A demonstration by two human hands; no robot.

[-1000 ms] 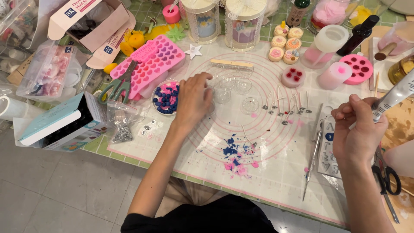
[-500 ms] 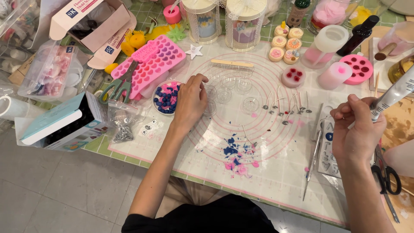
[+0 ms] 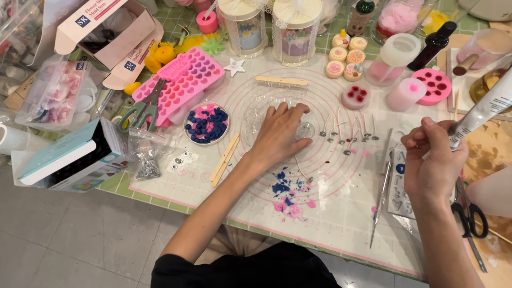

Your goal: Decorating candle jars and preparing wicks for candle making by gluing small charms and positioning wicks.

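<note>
Two hands were at work over the white silicone mat (image 3: 341,213). The left hand (image 3: 277,136) lay palm down at the mat's centre, fingers spread and resting on a clear plastic mould (image 3: 306,129). The right hand (image 3: 432,160), at three o'clock, had its fingers clamped around one white tube (image 3: 488,109), whose long axis ran from the hand toward two o'clock. Two wooden sticks (image 3: 224,159) lay side by side at nine o'clock of the left hand, a third (image 3: 281,80) at twelve. One round dish of blue beads (image 3: 206,123) sat at ten o'clock beside one pink heart mould (image 3: 181,85). About eight metal wick pins (image 3: 349,136) were scattered between the hands. One thin metal tool (image 3: 381,200) lay below them.
</note>
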